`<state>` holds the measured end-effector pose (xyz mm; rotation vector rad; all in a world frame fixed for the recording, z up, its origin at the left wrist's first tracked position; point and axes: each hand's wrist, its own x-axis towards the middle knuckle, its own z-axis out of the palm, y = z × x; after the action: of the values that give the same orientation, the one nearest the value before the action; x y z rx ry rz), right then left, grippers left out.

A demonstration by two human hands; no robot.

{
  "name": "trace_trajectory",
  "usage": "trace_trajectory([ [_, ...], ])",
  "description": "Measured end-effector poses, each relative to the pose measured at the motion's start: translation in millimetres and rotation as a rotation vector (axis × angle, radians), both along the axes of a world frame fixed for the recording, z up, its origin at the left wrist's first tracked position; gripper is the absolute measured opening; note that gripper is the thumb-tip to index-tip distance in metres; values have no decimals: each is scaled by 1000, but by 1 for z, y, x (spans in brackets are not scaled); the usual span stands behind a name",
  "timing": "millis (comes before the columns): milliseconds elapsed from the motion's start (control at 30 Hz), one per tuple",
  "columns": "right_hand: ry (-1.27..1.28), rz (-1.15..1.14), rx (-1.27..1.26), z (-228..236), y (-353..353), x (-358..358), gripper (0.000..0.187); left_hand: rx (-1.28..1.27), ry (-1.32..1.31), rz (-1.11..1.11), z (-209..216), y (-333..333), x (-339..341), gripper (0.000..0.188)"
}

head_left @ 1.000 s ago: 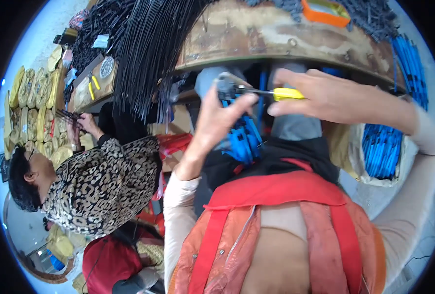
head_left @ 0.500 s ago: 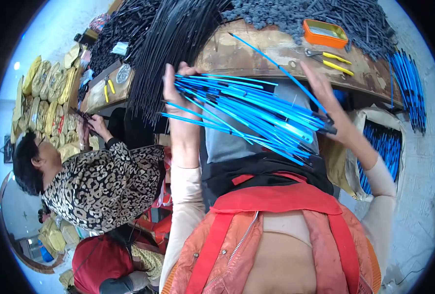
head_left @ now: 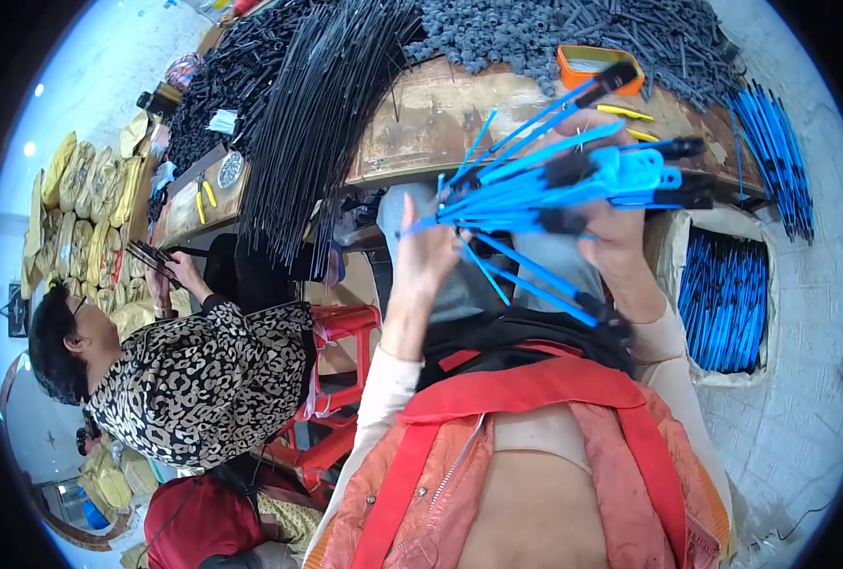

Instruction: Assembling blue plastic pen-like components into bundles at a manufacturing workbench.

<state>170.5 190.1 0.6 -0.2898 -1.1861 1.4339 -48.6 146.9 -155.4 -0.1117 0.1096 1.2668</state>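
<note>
A loose bundle of blue rods with black ends (head_left: 535, 201) hangs above my lap, fanned out and partly smeared by motion. My left hand (head_left: 425, 254) is closed round its narrow left end, where the tips draw together. Around the thicker right side, by the black ends, my right hand (head_left: 620, 237) is wrapped from beneath; some of its fingers are hidden behind the rods. A flat pale-blue piece with holes (head_left: 635, 173) shows on the bundle's right side. Several rods stick out at angles, upward and down toward my lap.
A wooden bench (head_left: 431, 109) carries a heap of grey tubular parts (head_left: 535, 38), long black rods (head_left: 312, 123), an orange box (head_left: 573, 78) and yellow-handled pliers (head_left: 627, 113). Right, a lined container (head_left: 772, 313) holds more blue rods. At left a co-worker (head_left: 184, 379) holds dark rods.
My hands have moved closer together, the left one rightward and down. Opened fingers have closed on the bundle, which has turned so its black ends point up and right.
</note>
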Motion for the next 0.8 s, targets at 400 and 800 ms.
trace_trajectory([
  [400, -455, 357, -373, -54, -77, -7, 52, 387, 1072, -223, 86, -79, -6, 25],
  [800, -302, 393, -282, -69, -74, -10, 71, 660, 1430, -95, 98, -71, 4, 11],
])
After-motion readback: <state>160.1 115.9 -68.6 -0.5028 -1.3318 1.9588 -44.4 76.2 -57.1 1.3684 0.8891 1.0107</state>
